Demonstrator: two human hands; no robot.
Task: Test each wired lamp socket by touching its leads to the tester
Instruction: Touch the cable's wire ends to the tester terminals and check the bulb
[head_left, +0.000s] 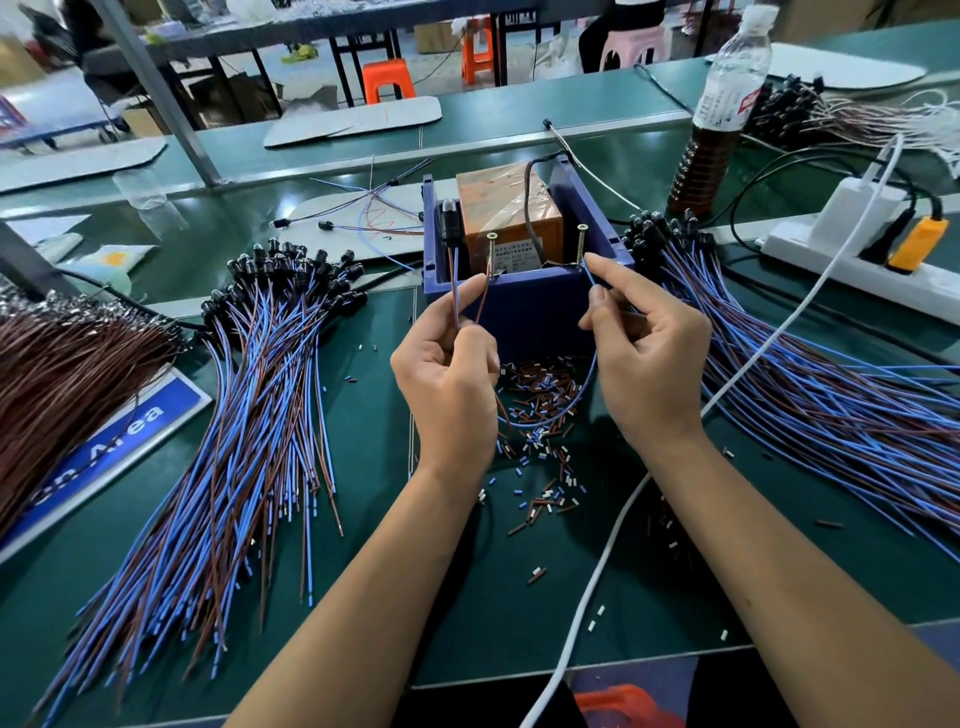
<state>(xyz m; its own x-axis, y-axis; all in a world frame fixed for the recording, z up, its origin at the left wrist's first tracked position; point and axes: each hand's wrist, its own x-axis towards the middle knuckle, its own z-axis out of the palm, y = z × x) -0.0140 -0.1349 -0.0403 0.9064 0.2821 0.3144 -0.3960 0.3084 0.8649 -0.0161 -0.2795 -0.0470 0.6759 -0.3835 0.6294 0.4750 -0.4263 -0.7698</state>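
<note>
Both hands raised, fingers (470, 291) pinched together.

Behind your bench you have a plastic bottle (727, 104) of dark liquid, a white power strip (852, 249), orange stools (387, 80), and a blue sign (104, 452) lower left.

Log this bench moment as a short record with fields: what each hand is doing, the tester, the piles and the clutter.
left hand: pinches the socket's wires, brown lead at the left screw
right hand: pinches the blue lead by the right screw
socket under test: black, upright, at the box's left wall
tester: orange unit in a blue box
wired sockets: piles left and right
clutter: insulation bits, bottle, power strip
</note>
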